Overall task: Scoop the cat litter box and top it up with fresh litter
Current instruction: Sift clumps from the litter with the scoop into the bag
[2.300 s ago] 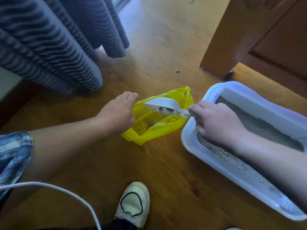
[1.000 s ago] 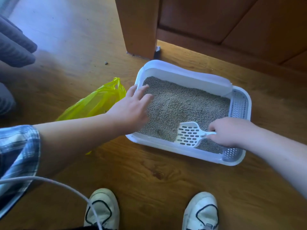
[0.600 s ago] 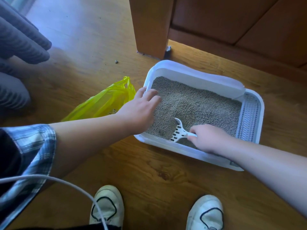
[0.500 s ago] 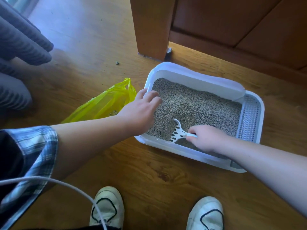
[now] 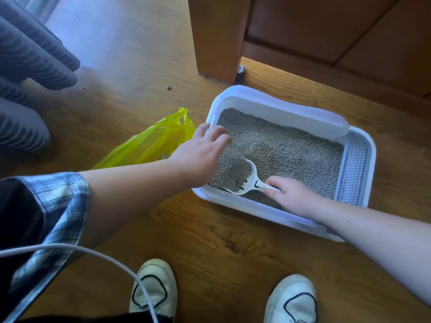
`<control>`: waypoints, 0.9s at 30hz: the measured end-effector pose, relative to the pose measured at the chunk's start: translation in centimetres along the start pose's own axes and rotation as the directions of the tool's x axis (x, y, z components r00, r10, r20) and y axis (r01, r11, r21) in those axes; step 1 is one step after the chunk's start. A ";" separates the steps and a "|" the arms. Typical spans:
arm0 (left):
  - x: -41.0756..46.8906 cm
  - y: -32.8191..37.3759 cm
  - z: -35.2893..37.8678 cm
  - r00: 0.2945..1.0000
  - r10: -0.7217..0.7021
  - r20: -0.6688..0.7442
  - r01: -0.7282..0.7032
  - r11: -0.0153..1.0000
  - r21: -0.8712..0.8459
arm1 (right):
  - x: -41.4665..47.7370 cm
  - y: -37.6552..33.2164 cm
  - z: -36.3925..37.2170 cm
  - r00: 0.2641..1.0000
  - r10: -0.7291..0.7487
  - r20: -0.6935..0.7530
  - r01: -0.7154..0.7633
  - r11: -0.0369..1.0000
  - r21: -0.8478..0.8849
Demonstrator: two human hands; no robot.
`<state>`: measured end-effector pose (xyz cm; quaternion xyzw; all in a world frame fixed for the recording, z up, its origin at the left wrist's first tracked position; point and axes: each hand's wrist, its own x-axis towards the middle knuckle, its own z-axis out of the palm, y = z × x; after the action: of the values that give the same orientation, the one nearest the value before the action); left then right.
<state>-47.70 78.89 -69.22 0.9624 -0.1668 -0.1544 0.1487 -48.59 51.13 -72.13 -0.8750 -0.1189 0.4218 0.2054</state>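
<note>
Scooping is under way, and by my reading the job is somewhere in its middle. A white litter box (image 5: 279,110) sits on the wooden floor at about 2 o'clock from the person's shoes, filled with grey litter (image 5: 286,150). The right hand (image 5: 293,197) has its fingers clamped on the handle of a white slotted scoop (image 5: 245,180), whose bowl is heaped with litter and lies low in the near-left corner of the box. The left hand (image 5: 200,155) rests on the box's left rim, fingers curled together over the edge and steadying it.

Just beside the box, at 9 o'clock from it, lies a yellow bag (image 5: 151,145) with its mouth open. A little grey matter seems to lie inside, though the fold of plastic hides most of it, so I cannot say how much waste is already collected.

Still to do, as I judge it: sift this scoopful so clean grains fall through, tip any clumps into the bag, and work through the rest of the bed. No fresh litter or container of it is in sight, so topping up has not begun.
</note>
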 end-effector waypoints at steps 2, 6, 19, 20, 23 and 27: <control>0.0 -0.1 0.1 1.000 -0.001 -0.002 0.001 1.000 -0.005 | -0.2 0.1 -0.4 0.999 -0.013 -0.033 0.014 0.999 0.038; 0.0 -0.1 0.1 1.000 0.012 -0.011 -0.012 1.000 0.002 | -0.7 0.5 -0.8 0.994 -0.016 -0.107 0.022 0.998 0.051; -0.1 0.0 0.2 0.999 0.024 -0.038 -0.023 1.000 0.018 | -1.3 1.8 -0.3 0.971 -0.054 -0.234 0.085 0.989 0.121; -0.1 0.0 0.1 0.999 0.024 -0.038 -0.023 1.000 0.017 | -1.3 1.9 -0.3 0.967 -0.061 -0.248 0.094 0.988 0.123; -0.1 0.0 0.0 0.999 0.028 -0.033 -0.027 0.999 0.018 | -1.5 1.6 -0.4 0.955 -0.075 -0.288 0.119 0.983 0.141; -0.2 0.1 0.0 0.999 0.024 -0.033 -0.024 1.000 0.003 | -1.6 1.3 -0.5 0.949 -0.086 -0.304 0.134 0.981 0.142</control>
<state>-47.85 78.90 -69.13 0.9629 -0.1761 -0.1364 0.1523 -49.16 49.21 -71.36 -0.9009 -0.1010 0.2821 0.3138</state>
